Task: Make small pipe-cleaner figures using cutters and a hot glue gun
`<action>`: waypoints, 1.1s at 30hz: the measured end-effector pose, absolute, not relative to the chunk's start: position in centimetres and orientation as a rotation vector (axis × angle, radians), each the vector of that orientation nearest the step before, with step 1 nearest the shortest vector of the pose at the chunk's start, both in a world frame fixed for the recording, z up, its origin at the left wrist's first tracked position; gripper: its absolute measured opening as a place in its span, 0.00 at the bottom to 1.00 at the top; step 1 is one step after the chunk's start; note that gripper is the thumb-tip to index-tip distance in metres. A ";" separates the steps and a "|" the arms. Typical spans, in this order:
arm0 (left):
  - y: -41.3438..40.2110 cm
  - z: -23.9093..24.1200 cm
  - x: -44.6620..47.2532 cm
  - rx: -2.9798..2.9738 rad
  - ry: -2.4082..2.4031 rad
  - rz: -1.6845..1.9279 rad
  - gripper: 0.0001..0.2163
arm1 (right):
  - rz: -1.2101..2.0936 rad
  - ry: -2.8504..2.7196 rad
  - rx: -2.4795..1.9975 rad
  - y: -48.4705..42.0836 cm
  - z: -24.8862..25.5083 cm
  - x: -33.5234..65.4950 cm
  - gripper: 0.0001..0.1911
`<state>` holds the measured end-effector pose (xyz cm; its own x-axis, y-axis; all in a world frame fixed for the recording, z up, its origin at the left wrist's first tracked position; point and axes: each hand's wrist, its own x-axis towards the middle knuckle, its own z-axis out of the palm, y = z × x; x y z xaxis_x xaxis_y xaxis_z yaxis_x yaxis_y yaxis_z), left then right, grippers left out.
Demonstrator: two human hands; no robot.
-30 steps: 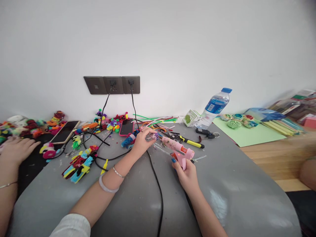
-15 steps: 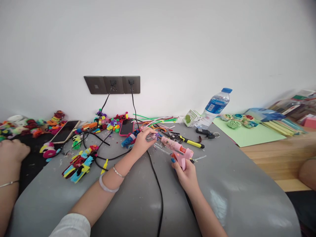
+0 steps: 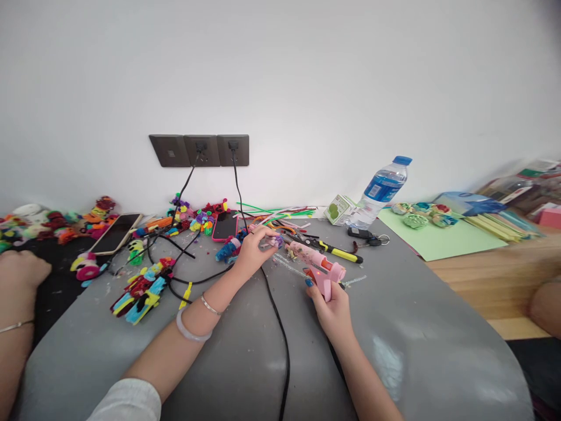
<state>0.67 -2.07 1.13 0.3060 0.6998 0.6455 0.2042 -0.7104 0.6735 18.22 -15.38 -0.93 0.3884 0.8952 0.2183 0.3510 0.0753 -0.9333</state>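
My right hand [image 3: 333,307] grips the handle of a pink glue gun [image 3: 316,266], its nozzle pointing up and left. My left hand [image 3: 254,250] pinches a small pale purple craft piece [image 3: 272,240] right at the nozzle tip, over the grey table [image 3: 394,327]. The gun's black cable [image 3: 280,333] runs back toward me between my forearms.
Another person's closed hand [image 3: 20,275] rests at the left edge. Colourful pipe-cleaner figures [image 3: 142,290], two phones [image 3: 114,234], pliers [image 3: 326,248], a water bottle [image 3: 381,190], keys [image 3: 368,235], green paper [image 3: 438,238] and wall sockets [image 3: 199,151] with cables surround the work spot.
The other person's hand at the left curled into a fist and drew back. My own hands and the glue gun barely shifted.
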 end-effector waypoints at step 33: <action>-1.9 1.0 0.6 2.101 0.828 1.394 0.12 | 0.585 -1.315 -1.491 -15.4 -1.4 18.4 0.13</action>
<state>0.59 -1.94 1.00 0.2970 0.7114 0.6369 0.2194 -0.7000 0.6796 18.44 -15.42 -1.38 0.2858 0.9235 0.2560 0.4285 0.1158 -0.8961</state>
